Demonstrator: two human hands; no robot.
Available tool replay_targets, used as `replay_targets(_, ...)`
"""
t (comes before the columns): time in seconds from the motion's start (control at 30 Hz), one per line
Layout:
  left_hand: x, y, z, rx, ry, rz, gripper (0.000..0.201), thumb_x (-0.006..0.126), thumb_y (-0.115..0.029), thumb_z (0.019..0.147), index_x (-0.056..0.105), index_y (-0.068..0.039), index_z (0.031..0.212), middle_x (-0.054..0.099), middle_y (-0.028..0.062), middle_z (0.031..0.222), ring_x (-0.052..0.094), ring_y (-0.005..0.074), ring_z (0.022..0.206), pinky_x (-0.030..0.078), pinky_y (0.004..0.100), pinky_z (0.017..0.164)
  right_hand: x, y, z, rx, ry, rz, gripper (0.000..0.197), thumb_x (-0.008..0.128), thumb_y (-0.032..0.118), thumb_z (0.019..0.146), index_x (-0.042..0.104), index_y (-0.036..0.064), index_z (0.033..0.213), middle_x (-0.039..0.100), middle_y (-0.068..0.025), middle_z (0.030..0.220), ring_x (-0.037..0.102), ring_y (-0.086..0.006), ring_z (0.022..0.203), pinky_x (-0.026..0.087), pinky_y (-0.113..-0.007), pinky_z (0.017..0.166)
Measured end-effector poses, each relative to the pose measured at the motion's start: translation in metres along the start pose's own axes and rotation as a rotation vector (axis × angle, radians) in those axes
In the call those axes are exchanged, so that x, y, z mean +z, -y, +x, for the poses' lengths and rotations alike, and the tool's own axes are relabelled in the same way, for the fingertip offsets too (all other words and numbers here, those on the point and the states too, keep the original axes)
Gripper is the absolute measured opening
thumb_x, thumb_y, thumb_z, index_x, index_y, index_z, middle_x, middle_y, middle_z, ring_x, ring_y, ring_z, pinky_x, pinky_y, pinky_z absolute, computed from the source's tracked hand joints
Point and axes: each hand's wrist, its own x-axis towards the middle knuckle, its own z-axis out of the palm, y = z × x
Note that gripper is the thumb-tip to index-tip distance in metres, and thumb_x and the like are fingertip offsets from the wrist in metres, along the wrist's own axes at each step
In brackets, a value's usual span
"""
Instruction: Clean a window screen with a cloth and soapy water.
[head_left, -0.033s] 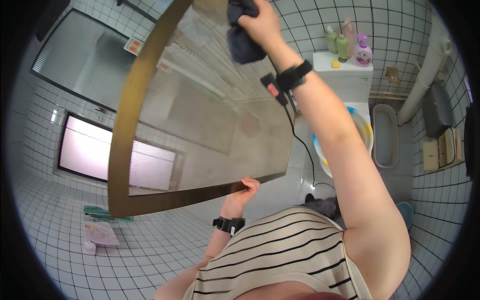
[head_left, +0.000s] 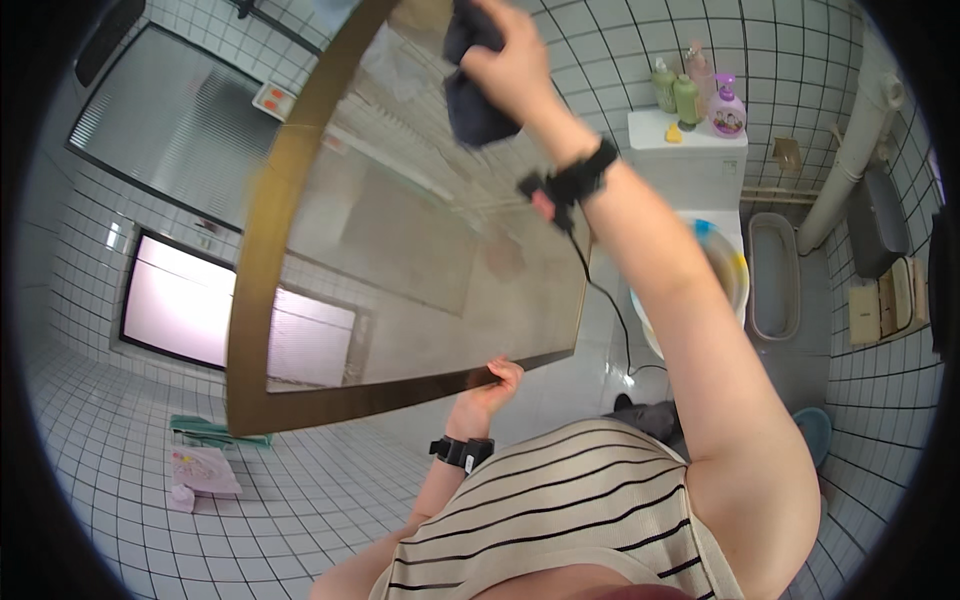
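A framed glass door [head_left: 400,250] with a brown-gold frame stands tilted across the view in front of me. My right hand [head_left: 515,70] is raised near its top, closed around a dark grey cloth [head_left: 475,108] that lies against the glass. Lower down, my left hand [head_left: 492,386] has its fingers wrapped round the door's edge, so part of them is hidden behind the frame. The glass looks cloudy and reflects the window and some of the room. Each wrist wears a black band, and a cable hangs from the right one.
Right of the door stands a toilet with a white tank [head_left: 650,140] topped by several pump bottles [head_left: 727,112]. Beside it are a long grey basin [head_left: 775,280], a white pipe [head_left: 850,160] and a wall-mounted box [head_left: 890,300]. A dark grey shape [head_left: 650,418] sits on the floor near me.
My right hand and the cloth have shifted slightly left and down over the glass. My left hand keeps its hold on the door's edge.
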Motion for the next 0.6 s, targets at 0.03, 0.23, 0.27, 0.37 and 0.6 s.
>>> replay_targets(0.03, -0.002, 0.013, 0.003, -0.011, -0.021, -0.059, 0.024, 0.045, -0.015, 0.084, 0.042, -0.002, 0.065, 0.042, 0.0065, 0.058, 0.046, 0.0163, 0.048, 0.046, 0.0264, 0.042, -0.003, 0.022, -0.011, -0.129, 0.040, 0.020, 0.044, 0.049, 0.004, 0.056, 0.056, 0.0106, 0.099, 0.051, -0.0142, 0.106, 0.045, -0.0337, 0.104, 0.039, -0.042, 0.081)
replay_targets(0.23, 0.021, 0.012, -0.007, 0.084, 0.072, 0.049, 0.017, 0.046, -0.011, 0.082, 0.044, -0.004, 0.067, 0.040, 0.0047, 0.059, 0.042, 0.0151, 0.053, 0.042, 0.0252, 0.042, -0.018, 0.132, -0.075, -0.645, 0.174, 0.116, 0.028, 0.061, 0.020, 0.065, 0.059, 0.0270, 0.093, 0.049, 0.0019, 0.107, 0.049, -0.0227, 0.086, 0.044, -0.030, 0.065)
replay_targets(0.27, 0.022, 0.009, -0.010, -0.037, 0.035, -0.024, 0.018, 0.045, -0.012, 0.083, 0.043, -0.004, 0.066, 0.040, 0.0044, 0.059, 0.042, 0.0150, 0.052, 0.042, 0.0256, 0.042, -0.018, 0.136, -0.065, -0.693, 0.134, 0.084, 0.027, 0.061, 0.023, 0.066, 0.059, 0.0309, 0.092, 0.049, 0.0040, 0.108, 0.049, -0.0214, 0.084, 0.044, -0.030, 0.065)
replay_targets(0.37, 0.021, 0.029, -0.020, -0.074, 0.068, -0.051, 0.021, 0.045, -0.015, 0.083, 0.041, -0.005, 0.065, 0.040, 0.0041, 0.059, 0.042, 0.0148, 0.049, 0.042, 0.0268, 0.041, -0.002, 0.115, -0.005, -0.658, -0.096, 0.090, 0.033, 0.063, 0.019, 0.064, 0.060, 0.0350, 0.093, 0.050, 0.0048, 0.109, 0.048, -0.0198, 0.081, 0.044, -0.029, 0.066)
replay_targets(0.6, 0.013, 0.035, -0.017, -0.095, 0.027, 0.072, 0.022, 0.046, -0.018, 0.085, 0.039, -0.004, 0.069, 0.040, 0.0038, 0.059, 0.044, 0.0138, 0.047, 0.044, 0.0244, 0.041, -0.006, 0.033, 0.112, -0.228, -0.131, -0.149, 0.049, 0.058, 0.007, 0.060, 0.057, 0.0218, 0.107, 0.051, -0.0110, 0.109, 0.049, -0.0356, 0.086, 0.045, -0.040, 0.077)
